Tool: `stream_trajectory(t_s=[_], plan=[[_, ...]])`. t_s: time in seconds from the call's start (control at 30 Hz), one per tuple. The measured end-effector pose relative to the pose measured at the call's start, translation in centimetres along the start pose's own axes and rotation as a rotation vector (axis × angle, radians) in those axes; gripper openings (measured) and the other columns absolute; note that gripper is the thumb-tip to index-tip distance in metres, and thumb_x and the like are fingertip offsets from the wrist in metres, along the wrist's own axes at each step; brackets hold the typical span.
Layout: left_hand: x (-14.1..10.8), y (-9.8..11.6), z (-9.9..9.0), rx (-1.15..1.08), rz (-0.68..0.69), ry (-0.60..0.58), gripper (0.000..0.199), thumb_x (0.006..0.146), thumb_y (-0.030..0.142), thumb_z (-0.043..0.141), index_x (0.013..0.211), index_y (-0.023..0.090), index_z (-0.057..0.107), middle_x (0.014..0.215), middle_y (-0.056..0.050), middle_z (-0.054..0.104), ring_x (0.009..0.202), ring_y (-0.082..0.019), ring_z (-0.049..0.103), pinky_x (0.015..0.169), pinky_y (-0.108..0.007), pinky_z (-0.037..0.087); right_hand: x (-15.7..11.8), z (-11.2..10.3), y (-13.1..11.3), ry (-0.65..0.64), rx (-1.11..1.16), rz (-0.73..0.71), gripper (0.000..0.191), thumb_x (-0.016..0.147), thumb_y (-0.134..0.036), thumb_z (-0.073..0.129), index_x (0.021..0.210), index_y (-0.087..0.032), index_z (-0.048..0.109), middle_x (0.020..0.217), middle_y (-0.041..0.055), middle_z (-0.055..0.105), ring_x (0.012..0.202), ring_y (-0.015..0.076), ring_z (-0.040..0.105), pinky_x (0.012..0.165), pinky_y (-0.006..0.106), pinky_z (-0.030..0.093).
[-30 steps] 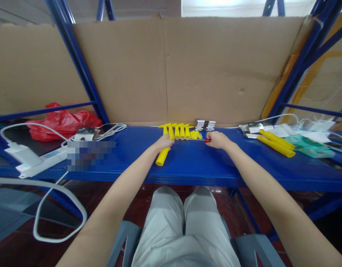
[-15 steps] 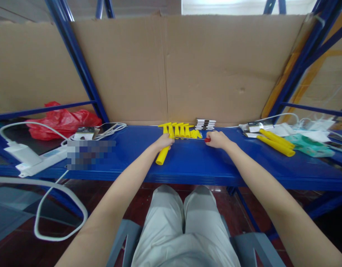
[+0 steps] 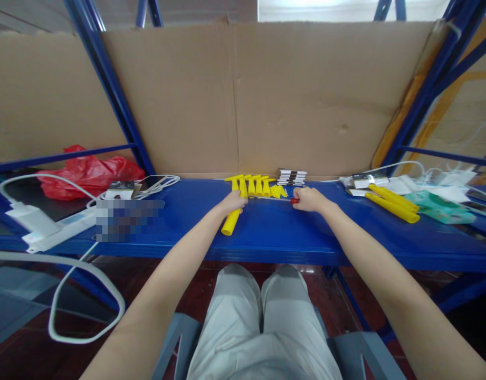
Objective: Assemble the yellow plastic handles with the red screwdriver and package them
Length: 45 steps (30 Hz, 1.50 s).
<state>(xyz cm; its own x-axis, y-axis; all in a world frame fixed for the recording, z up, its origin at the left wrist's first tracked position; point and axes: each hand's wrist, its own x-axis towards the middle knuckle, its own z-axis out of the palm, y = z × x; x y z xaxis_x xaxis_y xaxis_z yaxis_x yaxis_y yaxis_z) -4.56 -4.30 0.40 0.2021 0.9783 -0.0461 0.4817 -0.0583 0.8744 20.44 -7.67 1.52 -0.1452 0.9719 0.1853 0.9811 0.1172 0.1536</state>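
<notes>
My left hand [image 3: 234, 202] is wrapped round a yellow tube [image 3: 229, 225], whose open end points toward me. In my right hand [image 3: 308, 199] is the red handle of a screwdriver [image 3: 294, 201]. Its thin metal shaft runs left to the yellow piece at my left hand; where its tip sits is too small to make out. Just behind, a row of yellow T-shaped pieces [image 3: 259, 186] stands on the blue table [image 3: 274, 232]. Small yellow parts [image 3: 278, 191] lie at the row's right end, near a stack of white-and-black packs [image 3: 292, 177].
Two yellow tubes [image 3: 393, 205] and a green plastic bag [image 3: 442, 208] lie on the right. To the left are a white power strip [image 3: 60, 229], coiled white cable [image 3: 159, 184] and a red plastic bag [image 3: 90, 171]. A cardboard wall [image 3: 306, 100] rises behind the table.
The screwdriver's handle and shaft have tilted or dropped very slightly. Both hands keep their grips and stay almost in place.
</notes>
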Motion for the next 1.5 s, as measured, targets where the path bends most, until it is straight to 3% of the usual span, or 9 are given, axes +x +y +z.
stream_trajectory(t_s=[0.33, 0.63, 0.77, 1.0, 1.17, 1.3, 1.5], plan=[[-0.1, 0.1, 0.0, 0.011, 0.011, -0.002, 0.018, 0.066, 0.000, 0.053, 0.075, 0.015, 0.051, 0.045, 0.007, 0.042, 0.036, -0.009, 0.042, 0.041, -0.021, 0.035, -0.1, -0.4, 0.3, -0.011, 0.044, 0.006, 0.019, 0.076, -0.030, 0.054, 0.089, -0.022, 0.065, 0.095, 0.0070, 0.072, 0.094, 0.0256, 0.064, 0.072, 0.030, 0.041], [-0.3, 0.2, 0.1, 0.012, 0.006, 0.021, 0.018, 0.069, 0.000, 0.052, 0.077, 0.016, 0.049, 0.045, 0.007, 0.041, 0.035, -0.008, 0.040, 0.040, -0.020, 0.033, 0.3, 0.3, 0.7, 0.025, 0.108, -0.009, 0.020, 0.073, -0.030, 0.060, 0.089, -0.019, 0.063, 0.083, 0.0068, 0.070, 0.076, 0.0196, 0.062, 0.059, 0.025, 0.037], [-0.1, 0.0, 0.0, 0.010, 0.025, 0.005, 0.020, 0.067, 0.000, 0.054, 0.079, 0.015, 0.052, 0.046, 0.007, 0.042, 0.036, -0.008, 0.041, 0.040, -0.020, 0.034, 0.4, 0.3, 1.1, -0.029, 0.196, -0.051, 0.014, 0.074, -0.029, 0.058, 0.082, -0.020, 0.064, 0.079, 0.0046, 0.069, 0.074, 0.0178, 0.061, 0.061, 0.024, 0.038], [0.2, -0.1, 0.0, 0.017, -0.009, 0.011, 0.017, 0.068, 0.001, 0.053, 0.075, 0.016, 0.049, 0.047, 0.006, 0.042, 0.037, -0.009, 0.043, 0.042, -0.022, 0.036, 0.4, 0.4, 0.9, -0.006, 0.098, -0.027, 0.014, 0.071, -0.028, 0.062, 0.082, -0.020, 0.063, 0.080, 0.0048, 0.068, 0.073, 0.0181, 0.060, 0.057, 0.024, 0.035], [0.2, -0.2, 0.0, 0.014, 0.011, 0.002, 0.018, 0.066, 0.000, 0.052, 0.075, 0.016, 0.051, 0.047, 0.006, 0.043, 0.037, -0.010, 0.042, 0.042, -0.023, 0.036, 0.5, 0.6, 1.1, 0.046, 0.149, -0.024, 0.020, 0.072, -0.030, 0.062, 0.089, -0.020, 0.062, 0.082, 0.0053, 0.069, 0.072, 0.0180, 0.060, 0.059, 0.024, 0.037], [0.0, -0.1, 0.0, 0.005, 0.016, 0.002, 0.020, 0.065, -0.001, 0.052, 0.076, 0.016, 0.052, 0.046, 0.007, 0.042, 0.036, -0.009, 0.040, 0.041, -0.021, 0.035, 0.6, 0.6, 1.3, 0.010, 0.191, -0.079, 0.015, 0.074, -0.029, 0.060, 0.085, -0.021, 0.064, 0.084, 0.0041, 0.070, 0.078, 0.0186, 0.062, 0.064, 0.024, 0.039], [-0.2, 0.2, 0.0, 0.025, 0.009, 0.009, 0.020, 0.067, -0.002, 0.050, 0.075, 0.016, 0.050, 0.045, 0.007, 0.042, 0.035, -0.009, 0.040, 0.040, -0.021, 0.033, 0.3, 0.2, 0.7, 0.002, 0.112, -0.025, 0.015, 0.073, -0.027, 0.061, 0.085, -0.018, 0.064, 0.081, 0.0057, 0.070, 0.073, 0.0183, 0.061, 0.060, 0.024, 0.037]])
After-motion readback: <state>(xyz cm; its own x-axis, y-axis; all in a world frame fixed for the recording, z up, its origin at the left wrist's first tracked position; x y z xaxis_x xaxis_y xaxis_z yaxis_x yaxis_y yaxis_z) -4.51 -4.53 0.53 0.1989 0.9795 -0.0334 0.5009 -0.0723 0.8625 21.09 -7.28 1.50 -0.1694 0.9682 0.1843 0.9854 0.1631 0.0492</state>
